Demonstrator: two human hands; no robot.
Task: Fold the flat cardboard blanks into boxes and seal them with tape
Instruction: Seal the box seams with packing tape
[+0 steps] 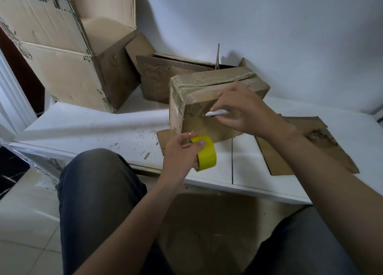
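A folded cardboard box (190, 100) stands on the white platform (83, 127), its top seam covered with clear tape. My left hand (180, 152) grips a yellow roll of tape (205, 154) just below the box's near face; a clear strip runs from the roll up onto that face. My right hand (240, 109) holds a small white cutter (215, 112) with its tip against the tape on the near face. A flat cardboard blank (306, 148) lies on the platform to the right, under my right forearm.
A large open carton (68, 71) stands at the back left. A smaller open box (163, 76) sits behind the taped one. The white wall (269, 26) is close behind. My knees are in front of the platform's edge, with tiled floor (24, 223) below.
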